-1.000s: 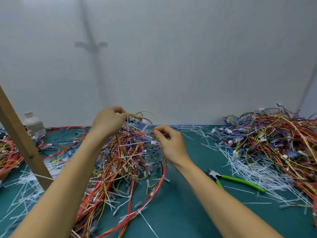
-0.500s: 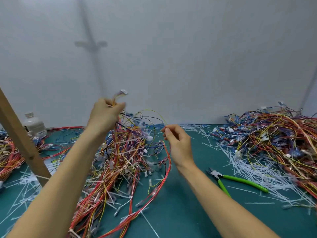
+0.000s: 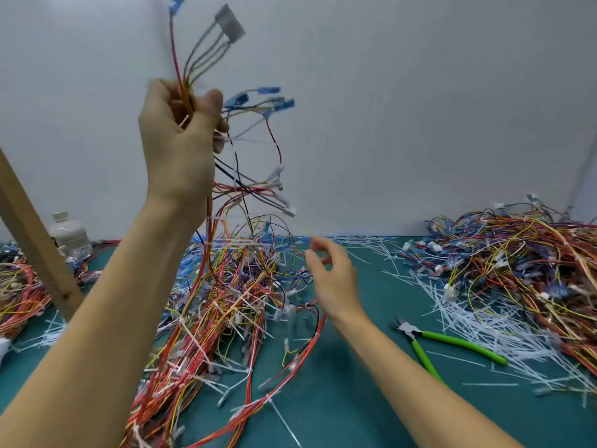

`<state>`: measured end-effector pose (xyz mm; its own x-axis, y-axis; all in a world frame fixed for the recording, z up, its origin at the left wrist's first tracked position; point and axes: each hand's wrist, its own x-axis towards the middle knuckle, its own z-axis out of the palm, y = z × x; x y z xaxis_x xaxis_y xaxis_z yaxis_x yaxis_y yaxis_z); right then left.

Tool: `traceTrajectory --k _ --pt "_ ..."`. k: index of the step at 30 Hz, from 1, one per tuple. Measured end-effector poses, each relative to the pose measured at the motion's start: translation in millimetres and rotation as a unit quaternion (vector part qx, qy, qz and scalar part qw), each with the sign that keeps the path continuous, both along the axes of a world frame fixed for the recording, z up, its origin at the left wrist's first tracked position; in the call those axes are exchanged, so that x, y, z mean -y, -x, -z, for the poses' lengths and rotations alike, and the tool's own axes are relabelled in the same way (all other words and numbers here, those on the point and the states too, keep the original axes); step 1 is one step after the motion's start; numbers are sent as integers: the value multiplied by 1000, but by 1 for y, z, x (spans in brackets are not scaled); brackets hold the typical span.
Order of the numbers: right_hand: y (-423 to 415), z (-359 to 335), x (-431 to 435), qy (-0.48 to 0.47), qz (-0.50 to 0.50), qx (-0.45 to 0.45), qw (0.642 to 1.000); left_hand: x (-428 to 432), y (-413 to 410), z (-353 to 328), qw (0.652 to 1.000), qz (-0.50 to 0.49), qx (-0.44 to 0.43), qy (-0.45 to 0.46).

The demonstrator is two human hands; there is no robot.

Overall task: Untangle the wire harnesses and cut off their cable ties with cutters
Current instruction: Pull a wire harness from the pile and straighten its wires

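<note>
Untangling stage: your left hand (image 3: 181,137) grips a raised harness (image 3: 230,25), your right hand (image 3: 336,276) curls with its hold unclear; next, free the harness and fetch the cutters (image 3: 452,342).

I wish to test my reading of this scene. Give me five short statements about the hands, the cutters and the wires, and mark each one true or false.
1. The left hand grips a wire harness high above the pile. True.
2. The right hand holds the cutters. False: the cutters lie on the green mat, to the right of that forearm.
3. The cutters have green handles. True.
4. The bottle stands at the right edge of the view. False: it stands at the far left, behind the wooden beam.
5. Loose white cable ties lie on the mat. True.
</note>
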<state>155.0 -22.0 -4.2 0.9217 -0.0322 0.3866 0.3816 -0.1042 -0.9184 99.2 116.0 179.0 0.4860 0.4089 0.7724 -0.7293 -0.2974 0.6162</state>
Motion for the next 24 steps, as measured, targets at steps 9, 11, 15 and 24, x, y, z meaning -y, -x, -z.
traceTrajectory --k 9,11,15,24 --pt "43 -74 -11 -179 -108 127 970 53 -26 18 992 103 -73 1" --pt "38 -83 -3 -203 -104 92 969 56 -28 24 981 154 -115 -28" --pt "31 -84 10 -155 -115 37 980 44 -31 36 927 290 -225 -79" --pt "21 -74 29 -104 -35 -44 993 32 -41 73 867 399 -296 42"
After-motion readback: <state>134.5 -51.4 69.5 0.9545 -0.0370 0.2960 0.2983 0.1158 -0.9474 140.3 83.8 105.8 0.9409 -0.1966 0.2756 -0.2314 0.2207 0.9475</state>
